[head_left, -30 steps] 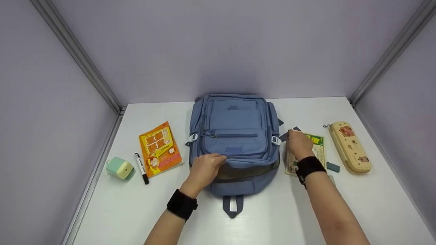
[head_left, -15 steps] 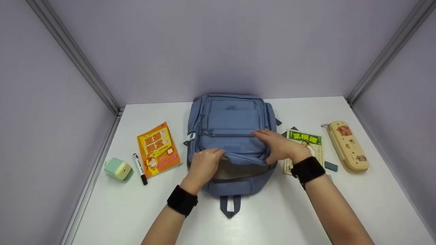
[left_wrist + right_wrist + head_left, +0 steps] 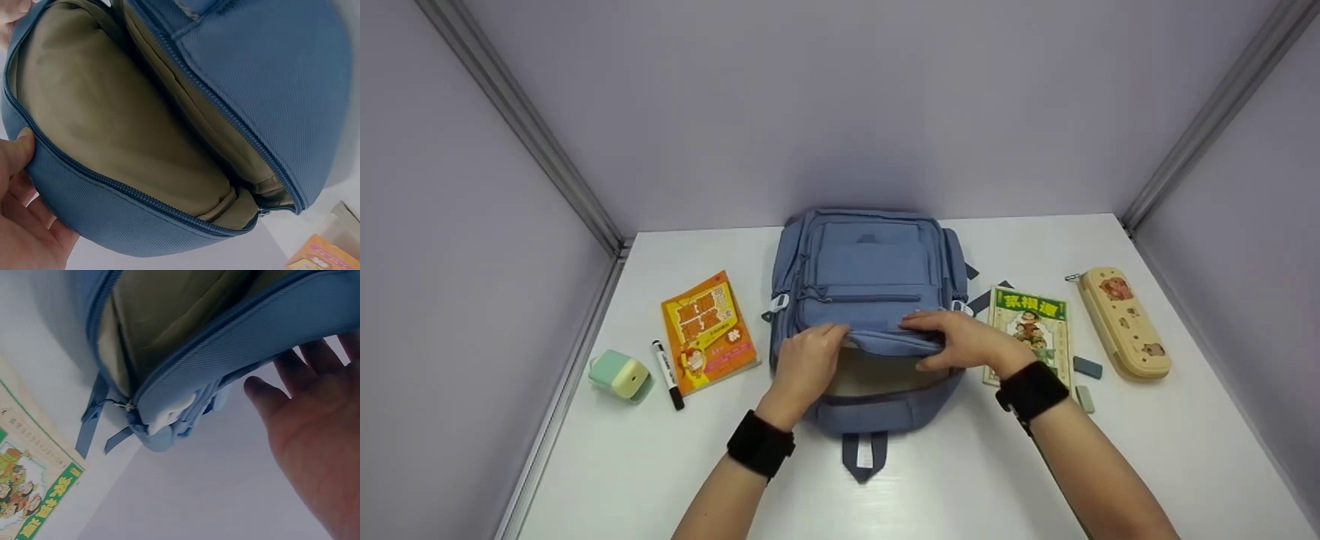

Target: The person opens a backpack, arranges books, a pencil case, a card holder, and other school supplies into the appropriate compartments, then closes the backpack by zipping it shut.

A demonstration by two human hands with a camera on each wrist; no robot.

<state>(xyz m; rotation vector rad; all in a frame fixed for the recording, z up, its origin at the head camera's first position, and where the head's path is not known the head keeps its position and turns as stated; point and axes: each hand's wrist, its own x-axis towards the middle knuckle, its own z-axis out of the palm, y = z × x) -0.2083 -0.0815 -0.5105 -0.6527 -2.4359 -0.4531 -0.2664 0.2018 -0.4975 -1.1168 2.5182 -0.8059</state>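
A blue backpack (image 3: 874, 266) lies on the white table, its main compartment unzipped and gaping toward me. The tan lining (image 3: 107, 101) shows inside. My left hand (image 3: 810, 364) pinches the edge of the front flap, thumb on the rim and fingers on the outer side in the left wrist view. On the flap's right part rests my right hand (image 3: 971, 341), its fingers extended over the outer face. In the right wrist view that hand's thumb (image 3: 264, 394) stands apart from the fabric. A zipper pull (image 3: 126, 405) sits at the opening's corner.
Left of the bag lie an orange book (image 3: 712, 330), a marker (image 3: 667, 375) and a green-yellow pencil sharpener (image 3: 621, 375). To its right are a green-and-cream book (image 3: 1030, 322), a dark eraser (image 3: 1087, 367), a pale eraser (image 3: 1084, 399) and a yellow pencil case (image 3: 1125, 322).
My right hand has moved left from the bag's right side strap area onto the front flap. The flap is lifted and the opening gapes wider. My left hand keeps its grip on the edge.
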